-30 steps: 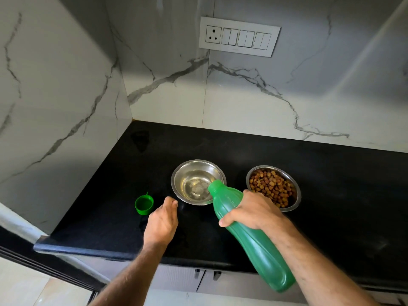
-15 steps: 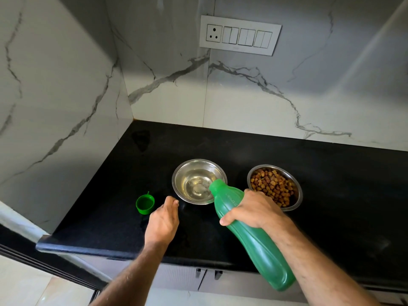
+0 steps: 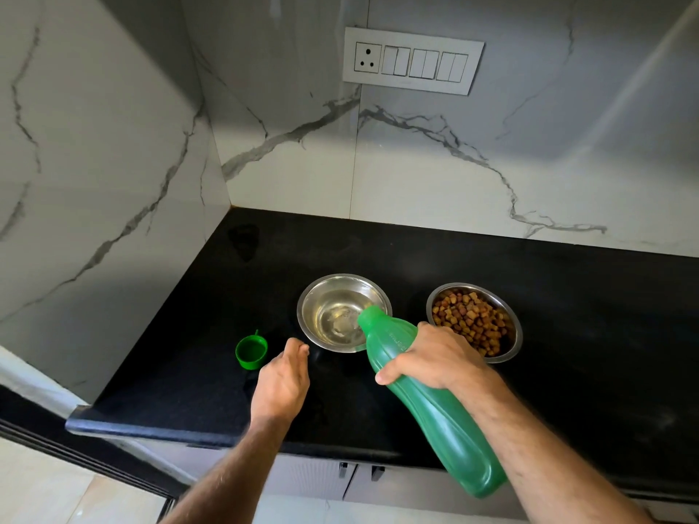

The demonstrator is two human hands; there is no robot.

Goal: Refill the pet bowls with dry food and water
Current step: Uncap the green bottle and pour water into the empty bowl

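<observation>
Both hands are over the black surface (image 3: 567, 334): the right hand (image 3: 435, 359) is wrapped round the upper body of a green bottle (image 3: 435, 417), thumb on the near side and fingers curled over the far side, tipping it so the open mouth hangs over the near rim of the steel water bowl (image 3: 342, 312); the left hand (image 3: 281, 380) holds nothing, its fingers loosely drawn together and hovering or resting just beside the bowl's near left edge; whether it touches the surface I cannot tell.

Water already lies shallow in that bowl; the second steel bowl (image 3: 474, 321) sits just to the right, filled with brown dry food (image 3: 469, 319); the bottle's green cap (image 3: 250, 350) lies mouth up to the left, apart from both bowls.

Risks, as I judge them: the mouth sits right at the rim rather than over the middle, so a steeper tilt could send water down the outside wall and onto the surface; the bottle is long and gripped near its neck, so its heavy lower end may swing and shift the stream; the bowl is light and free-standing, and a knock from the neck could slide it, since the left hand is beside it and not bracing it; a drift rightward would wet the kibble; pouring too long would overfill the shallow bowl.
</observation>
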